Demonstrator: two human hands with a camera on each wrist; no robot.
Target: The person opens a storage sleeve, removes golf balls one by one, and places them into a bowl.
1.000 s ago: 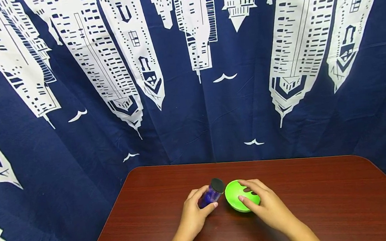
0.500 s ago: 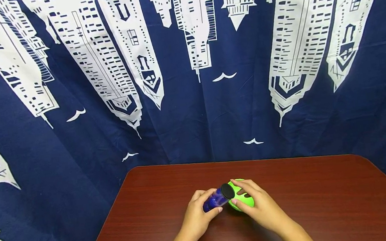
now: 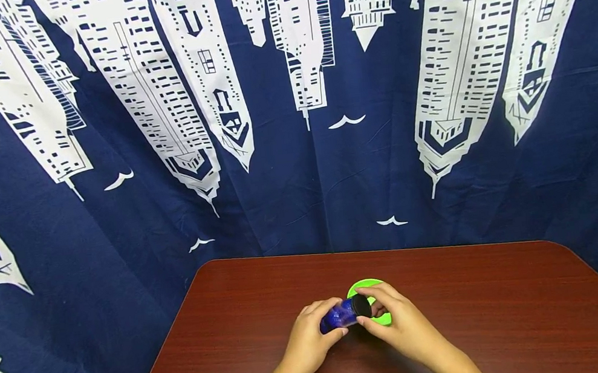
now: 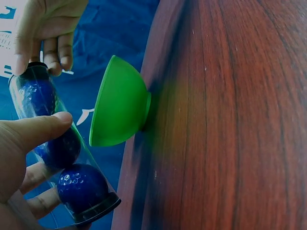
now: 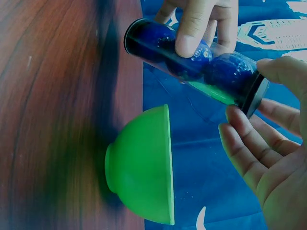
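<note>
One tube (image 3: pixel 340 315) clamped in your left hand (image 3: pixel 309 338), right hand (image 3: pixel 401 324) pinching cap (image 3: pixel 362 305), green bowl (image 5: pixel 142 165) part-hidden behind, cloth (image 3: pixel 300 198) past worktop's (image 3: pixel 508 304) far edge

Green bowl (image 4: pixel 120 108) on reddish-brown wooden table (image 3: pixel 508 304)

1. The bowl (image 5: pixel 141 165) is set on the table (image 3: pixel 481 304), before the cloth (image 3: pixel 285 212).
2. Balls (image 4: pixel 82 187) are lined up inside the tube (image 3: pixel 340 316).
3. Near the bowl, the tube is held between left fingers (image 5: pixel 192 36) and right fingers (image 5: pixel 247 136).
</note>
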